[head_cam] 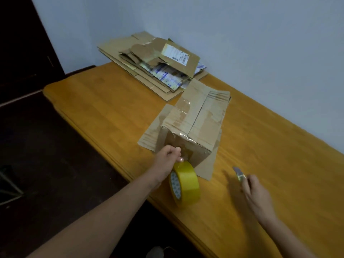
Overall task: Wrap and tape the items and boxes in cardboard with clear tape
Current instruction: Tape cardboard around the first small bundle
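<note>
A cardboard-wrapped box lies on a flat cardboard sheet in the middle of the wooden table, with strips of clear tape across its top. My left hand pinches a pulled strip of tape at the box's near end. The yellow tape roll stands just below that hand. To the right, my right hand grips a small knife, blade pointing away; it is blurred.
A pile of flattened cardboard boxes with printed labels lies at the far end of the table against the pale wall. The table's left edge drops to a dark floor.
</note>
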